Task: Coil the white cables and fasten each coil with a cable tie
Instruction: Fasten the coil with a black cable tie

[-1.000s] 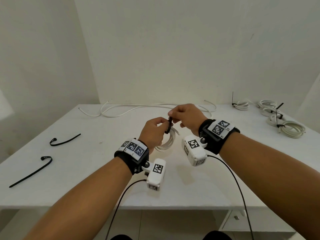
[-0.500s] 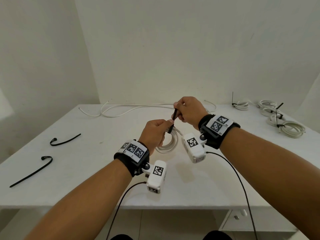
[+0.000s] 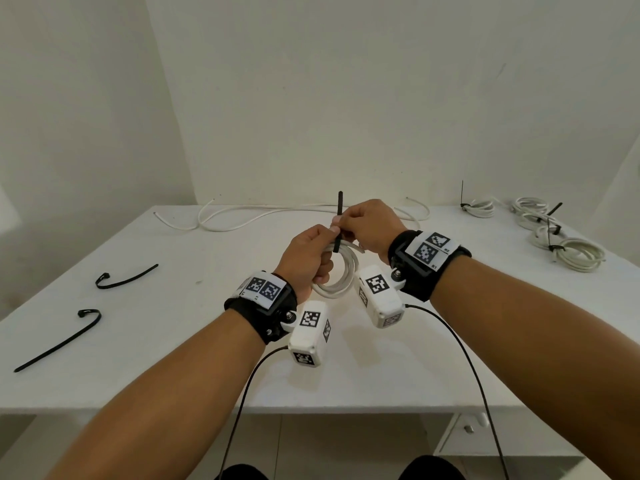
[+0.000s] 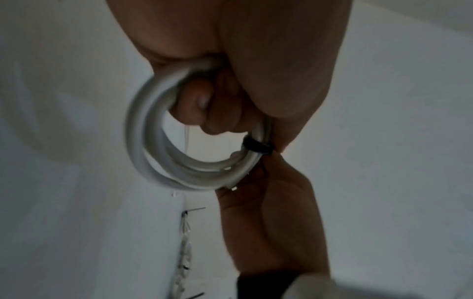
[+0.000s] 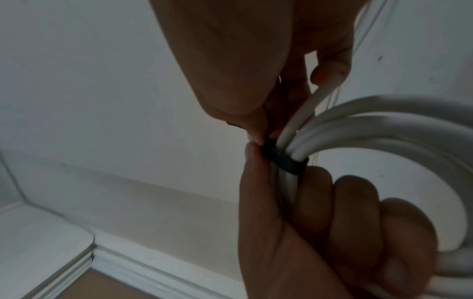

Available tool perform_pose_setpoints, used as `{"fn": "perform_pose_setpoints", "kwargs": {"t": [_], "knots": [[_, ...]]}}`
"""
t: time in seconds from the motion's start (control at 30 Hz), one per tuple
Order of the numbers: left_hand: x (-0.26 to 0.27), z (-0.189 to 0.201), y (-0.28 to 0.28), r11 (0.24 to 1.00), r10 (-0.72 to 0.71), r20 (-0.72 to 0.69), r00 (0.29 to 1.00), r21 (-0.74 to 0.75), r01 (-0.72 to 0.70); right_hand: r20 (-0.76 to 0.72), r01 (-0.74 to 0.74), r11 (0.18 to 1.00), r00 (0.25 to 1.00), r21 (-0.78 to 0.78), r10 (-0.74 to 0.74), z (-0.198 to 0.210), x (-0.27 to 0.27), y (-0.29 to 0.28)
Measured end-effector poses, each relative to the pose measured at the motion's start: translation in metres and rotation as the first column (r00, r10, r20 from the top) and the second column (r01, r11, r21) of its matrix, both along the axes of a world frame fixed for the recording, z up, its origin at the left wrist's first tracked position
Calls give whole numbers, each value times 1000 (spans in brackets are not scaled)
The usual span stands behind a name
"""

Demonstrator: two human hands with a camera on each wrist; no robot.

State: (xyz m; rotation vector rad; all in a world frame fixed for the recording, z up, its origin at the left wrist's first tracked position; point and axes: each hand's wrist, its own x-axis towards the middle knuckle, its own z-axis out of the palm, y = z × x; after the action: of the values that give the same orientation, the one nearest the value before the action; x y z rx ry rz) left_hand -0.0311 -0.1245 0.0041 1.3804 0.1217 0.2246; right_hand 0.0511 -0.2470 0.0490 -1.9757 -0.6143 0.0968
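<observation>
White walls enclose a white table [image 3: 173, 341], above whose middle a coil of white cable [image 3: 341, 271] is held by the left hand [image 3: 304, 261], fingers curled through its loop. A black cable tie [image 3: 339, 216] is wrapped round the coil at its 12 o'clock side; its tail is pinched by the right hand [image 3: 370, 226] and stands upright. The tie's head is hidden between the fingertips. At 10 o'clock an uncoiled white cable [image 3: 242, 220] is laid along the far edge. At 2 o'clock, well apart, tied coils [image 3: 571, 251] are gathered. At 8 and 9 o'clock two spare ties [image 3: 65, 337] [image 3: 124, 278] are left lying.
</observation>
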Motion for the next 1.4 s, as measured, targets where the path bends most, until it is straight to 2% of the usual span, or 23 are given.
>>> {"fn": "perform_pose_setpoints", "kwargs": {"t": [0.2,0.33,0.43,0.6,0.77,0.87,0.97,1.0,1.13,1.27,1.4], "knots": [[-6,5,2,986,-49,-20,999,157,52,58,21,997,998,-72,-17,-4,0,0],[-1,10,5,990,-43,10,999,138,41,80,18,999,997,-34,-16,3,1,1],[1,8,4,985,-72,48,996,159,64,53,29,999,998,-21,-28,0,5,1],[1,0,-1,974,-89,32,996,212,80,-32,69,998,997,-6,-69,-13,14,0],[9,0,-7,989,15,10,1000,148,-16,57,37,996,998,-77,-32,-8,11,-4],[19,6,-13,988,132,-41,990,86,-128,-27,17,998,999,-63,-19,-4,12,-13],[31,8,-16,969,217,-40,975,126,-210,-169,-73,997,983,-14,69,-13,9,-27],[35,8,-17,963,239,-37,970,140,-231,-170,-93,995,981,32,97,-17,7,-32],[53,6,-27,947,303,-83,949,142,-290,4,-11,987,1000,160,11,-32,9,-48],[73,6,-41,948,307,-140,942,134,-289,-8,-22,992,1000,125,24,-37,18,-67],[94,3,-61,976,202,-169,965,115,-184,-32,56,988,998,141,-52,-46,36,-86]]}}
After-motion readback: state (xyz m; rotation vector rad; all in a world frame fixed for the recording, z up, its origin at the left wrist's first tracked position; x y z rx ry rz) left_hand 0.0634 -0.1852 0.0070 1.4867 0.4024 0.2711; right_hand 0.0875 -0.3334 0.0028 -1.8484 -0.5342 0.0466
